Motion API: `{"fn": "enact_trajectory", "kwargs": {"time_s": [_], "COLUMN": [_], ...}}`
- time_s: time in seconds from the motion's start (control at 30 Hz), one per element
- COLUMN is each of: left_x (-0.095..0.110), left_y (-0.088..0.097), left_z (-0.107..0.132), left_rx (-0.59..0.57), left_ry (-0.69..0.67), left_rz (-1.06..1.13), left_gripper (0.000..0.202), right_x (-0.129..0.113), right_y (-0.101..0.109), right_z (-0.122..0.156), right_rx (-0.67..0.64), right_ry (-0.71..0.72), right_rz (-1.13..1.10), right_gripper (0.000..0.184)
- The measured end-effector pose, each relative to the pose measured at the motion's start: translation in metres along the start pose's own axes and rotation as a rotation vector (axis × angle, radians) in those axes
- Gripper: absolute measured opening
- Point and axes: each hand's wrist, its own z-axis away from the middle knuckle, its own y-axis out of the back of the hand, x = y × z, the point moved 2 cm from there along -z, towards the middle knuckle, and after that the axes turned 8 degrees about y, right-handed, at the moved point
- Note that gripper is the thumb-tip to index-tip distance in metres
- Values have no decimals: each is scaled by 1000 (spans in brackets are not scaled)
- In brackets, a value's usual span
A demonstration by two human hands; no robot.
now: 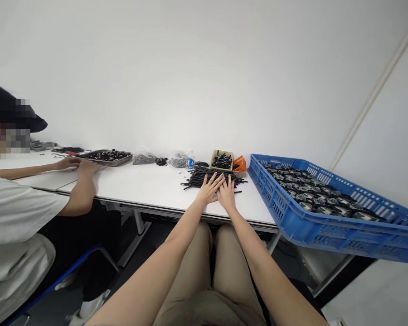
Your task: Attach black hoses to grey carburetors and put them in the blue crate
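Observation:
My left hand [209, 189] and my right hand [227, 194] lie side by side on the white table [149, 185], fingers stretched out flat. Their fingertips rest on a loose pile of thin black rods [197, 179] spread across the table. Neither hand holds anything. Just behind the pile stand a small beige box [221, 160] filled with black parts and a small orange basket [240, 164].
A blue crate [326, 226] full of round black parts overhangs the table's right end. A co-worker [17, 217] sits at the left, hands by a metal tray [105, 156] of black parts. Clear bags [178, 159] and a small bottle [190, 160] stand near the wall.

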Motion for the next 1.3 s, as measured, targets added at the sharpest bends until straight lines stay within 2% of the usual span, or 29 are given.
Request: {"fn": "enact_trajectory", "kwargs": {"time_s": [0.27, 0.6, 0.8, 1.07, 1.2, 1.3], "left_x": [-1, -6, -9, -12, -19, -23], "left_y": [-3, -4, -7, -13, -18, -21], "left_z": [-1, -2, -2, -1, 0, 0], "left_rx": [1, 15, 4, 31, 91, 112], "left_ry": [35, 91, 118, 225, 332, 319], "left_rz": [42, 101, 151, 251, 364, 387], "left_gripper": [85, 81, 75, 70, 57, 35], "right_x": [2, 5, 9, 12, 15, 19], "right_y": [1, 2, -3, -4, -5, -7], "right_z": [1, -1, 0, -1, -1, -1], "right_rx": [2, 26, 57, 90, 118, 186], "right_ry": [-35, -83, -96, -116, -157, -174], "right_rz": [-70, -144, -177, -223, -276, -383], "right_gripper": [56, 25, 20, 16, 15, 13]}}
